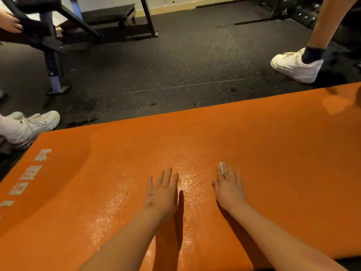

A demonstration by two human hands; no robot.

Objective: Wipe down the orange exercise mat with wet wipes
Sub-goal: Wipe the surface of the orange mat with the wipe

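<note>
The orange exercise mat [273, 153] lies across the dark floor, with white printed characters near its left end. Wet, glistening streaks cover the mat between and below my hands. My left hand [163, 194] lies palm down on the mat with its fingers straight. My right hand [228, 187] also lies flat on the mat, fingers straight. A small sliver of a white wet wipe [221, 167] shows at the right hand's fingertips; the rest of the wipe is hidden under the hand.
A black gym bench frame [52, 45] stands at the back left, with a low black step [109, 15] behind it. A person's white shoe [295, 65] stands beyond the mat's far edge at right. Another white shoe [33, 124] sits by the mat's left corner.
</note>
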